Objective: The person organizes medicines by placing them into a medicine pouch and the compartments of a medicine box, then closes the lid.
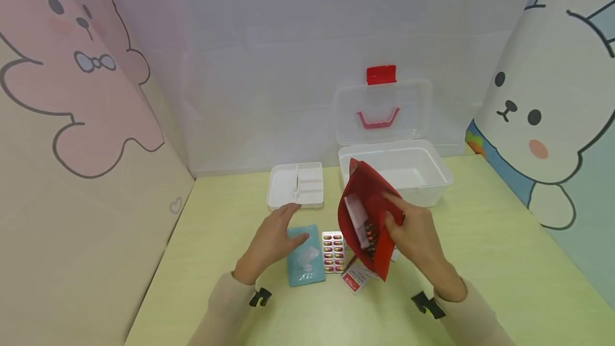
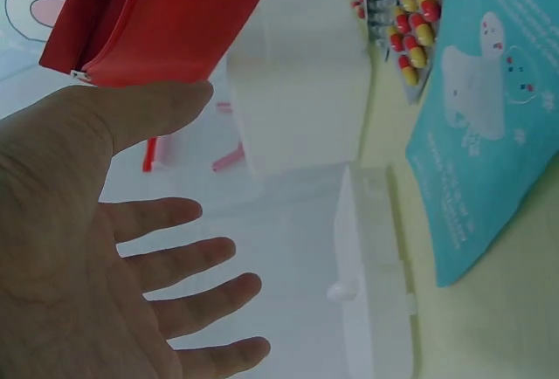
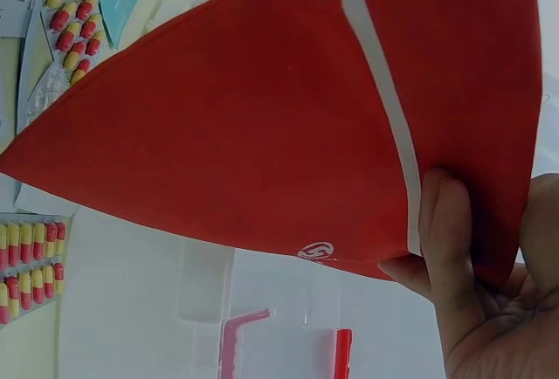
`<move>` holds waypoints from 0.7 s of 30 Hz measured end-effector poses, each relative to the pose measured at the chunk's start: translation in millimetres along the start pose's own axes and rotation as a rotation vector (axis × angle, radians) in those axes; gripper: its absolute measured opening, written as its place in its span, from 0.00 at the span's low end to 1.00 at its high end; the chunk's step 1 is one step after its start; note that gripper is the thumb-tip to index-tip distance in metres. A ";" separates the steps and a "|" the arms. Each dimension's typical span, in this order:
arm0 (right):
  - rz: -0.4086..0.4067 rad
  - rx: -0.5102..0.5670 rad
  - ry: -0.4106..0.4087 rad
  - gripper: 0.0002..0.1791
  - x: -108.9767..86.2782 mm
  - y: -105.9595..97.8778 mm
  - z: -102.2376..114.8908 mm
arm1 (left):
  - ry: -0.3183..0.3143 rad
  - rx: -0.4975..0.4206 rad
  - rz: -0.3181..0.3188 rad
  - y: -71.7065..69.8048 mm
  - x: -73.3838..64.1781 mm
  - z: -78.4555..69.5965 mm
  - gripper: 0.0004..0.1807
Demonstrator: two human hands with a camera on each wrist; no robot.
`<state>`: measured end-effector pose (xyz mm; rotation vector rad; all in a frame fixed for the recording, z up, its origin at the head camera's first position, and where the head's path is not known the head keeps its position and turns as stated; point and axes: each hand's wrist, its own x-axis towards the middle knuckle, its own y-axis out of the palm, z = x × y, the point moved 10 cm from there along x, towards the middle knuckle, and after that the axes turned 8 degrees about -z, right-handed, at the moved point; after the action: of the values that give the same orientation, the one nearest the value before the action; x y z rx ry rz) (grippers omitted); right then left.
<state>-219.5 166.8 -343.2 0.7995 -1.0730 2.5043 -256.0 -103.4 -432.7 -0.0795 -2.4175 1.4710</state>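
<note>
My right hand (image 1: 416, 231) grips a red zippered pouch (image 3: 236, 117) by its edge and holds it up, mouth spread, over the table. Inside the pouch, in the head view, lie a white packet (image 1: 356, 212) and a dark red blister strip (image 1: 370, 235). My left hand (image 1: 271, 242) hovers with fingers spread above a teal sachet (image 1: 306, 260), holding nothing. Between sachet and pouch lies a blister pack of red-and-yellow capsules (image 1: 333, 252). A white box with a red label (image 1: 356, 277) sits partly hidden beneath the pouch.
Behind the pouch stands a white plastic case (image 1: 427, 175), its clear lid (image 1: 343, 116) raised against the back wall. A white divided tray (image 1: 281, 188) lies to its left. In the right wrist view another capsule blister pack (image 3: 31, 265) shows beside the case.
</note>
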 end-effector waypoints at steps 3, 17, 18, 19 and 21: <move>0.007 0.004 0.008 0.20 -0.4 0.5 -1.5 | -0.003 0.003 0.033 11.7 -4.8 7.0 0.45; 0.024 0.018 0.026 0.20 -2.0 3.3 -4.4 | -0.233 0.033 0.143 60.6 -28.3 45.5 0.54; 0.025 0.017 0.026 0.20 -2.0 3.3 -4.5 | -0.251 0.041 0.138 62.3 -29.0 47.2 0.54; 0.025 0.016 0.025 0.20 -2.1 3.4 -4.3 | -0.269 0.050 0.136 64.1 -29.7 48.8 0.54; 0.028 0.015 0.030 0.20 -2.4 3.7 -4.7 | -0.298 0.074 0.135 67.5 -30.9 50.5 0.55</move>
<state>-221.1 167.6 -349.4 0.7542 -1.0637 2.5421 -248.8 -121.2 -520.4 -0.0076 -2.6309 1.7396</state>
